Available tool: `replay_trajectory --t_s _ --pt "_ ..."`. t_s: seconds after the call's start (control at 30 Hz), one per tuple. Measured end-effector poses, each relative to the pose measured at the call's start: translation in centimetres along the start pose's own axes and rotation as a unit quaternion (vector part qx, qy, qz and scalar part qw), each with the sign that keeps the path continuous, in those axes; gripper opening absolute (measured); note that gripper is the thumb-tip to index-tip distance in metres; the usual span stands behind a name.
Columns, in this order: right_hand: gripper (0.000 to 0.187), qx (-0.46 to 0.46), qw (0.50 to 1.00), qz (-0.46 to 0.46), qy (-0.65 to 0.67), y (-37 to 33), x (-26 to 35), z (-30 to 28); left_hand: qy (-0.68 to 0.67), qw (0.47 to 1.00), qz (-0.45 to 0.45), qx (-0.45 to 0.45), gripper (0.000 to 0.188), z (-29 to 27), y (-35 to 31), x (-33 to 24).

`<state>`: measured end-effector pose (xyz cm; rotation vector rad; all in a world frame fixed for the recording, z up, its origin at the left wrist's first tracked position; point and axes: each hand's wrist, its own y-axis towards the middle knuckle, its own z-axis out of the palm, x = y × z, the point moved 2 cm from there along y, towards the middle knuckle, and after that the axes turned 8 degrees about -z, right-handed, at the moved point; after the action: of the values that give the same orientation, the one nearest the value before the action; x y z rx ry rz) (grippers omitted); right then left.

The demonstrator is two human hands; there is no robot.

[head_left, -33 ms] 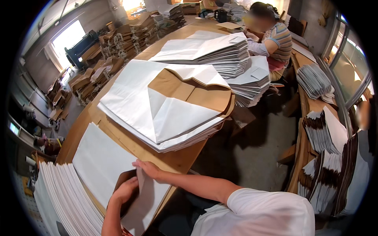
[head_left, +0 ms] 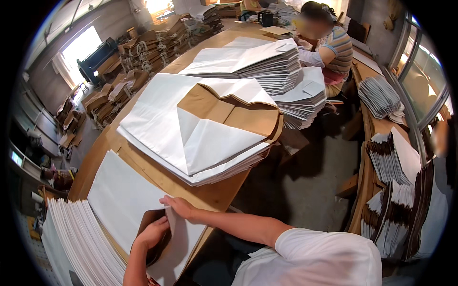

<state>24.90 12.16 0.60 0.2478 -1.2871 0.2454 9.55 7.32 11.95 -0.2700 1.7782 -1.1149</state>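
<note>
A flat white paper bag [head_left: 126, 186] with brown inner paper lies on the near left of the table. My left hand [head_left: 153, 232] is curled at the bag's open end, against the brown inner side [head_left: 151, 217], its fingertips partly hidden by the fold. My right hand [head_left: 179, 207] grips the raised white flap at its upper edge, thumb and fingers close together. Just beyond lies a stack of larger white paper bags [head_left: 148, 102], the top one folded open to show a brown diamond-shaped end [head_left: 229, 108].
Folded white bags [head_left: 86, 233] stand in a row at the near left. Across the wooden table [head_left: 222, 193], more stacks [head_left: 267, 62] rise beside a seated person [head_left: 338, 55] in a striped shirt. Bundles of bags [head_left: 391, 209] line the right-hand bench.
My left hand has shifted slightly to the right at the bag's opening, and a little more of the brown inner side shows. The right hand has barely moved.
</note>
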Motion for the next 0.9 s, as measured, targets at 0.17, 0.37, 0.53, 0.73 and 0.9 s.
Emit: replay_trajectory --t_s 0.17,0.37,0.53,0.73,0.9 --pt "0.064 0.003 0.998 0.015 -0.057 -1.0 0.6 -0.3 0.023 0.998 0.026 -0.058 0.041 -0.8 2.3 0.5" --pt "0.061 0.039 0.990 -0.048 -0.131 -0.8 0.9 0.2 -0.233 0.971 0.045 -0.036 0.045 0.0 6.1 2.5" --pt "0.056 0.036 0.994 -0.075 -0.070 0.1 -3.2 0.3 -0.273 0.960 0.033 -0.050 0.034 1.7 6.5 2.3" --pt "0.062 0.091 0.985 -0.108 -0.101 2.9 0.4 -0.9 -0.213 0.972 0.059 -0.075 0.032 2.3 5.7 2.1" --pt "0.068 0.112 0.993 -0.029 0.012 2.8 1.1 1.0 -0.232 0.955 0.132 -0.127 0.032 4.0 3.4 1.1"
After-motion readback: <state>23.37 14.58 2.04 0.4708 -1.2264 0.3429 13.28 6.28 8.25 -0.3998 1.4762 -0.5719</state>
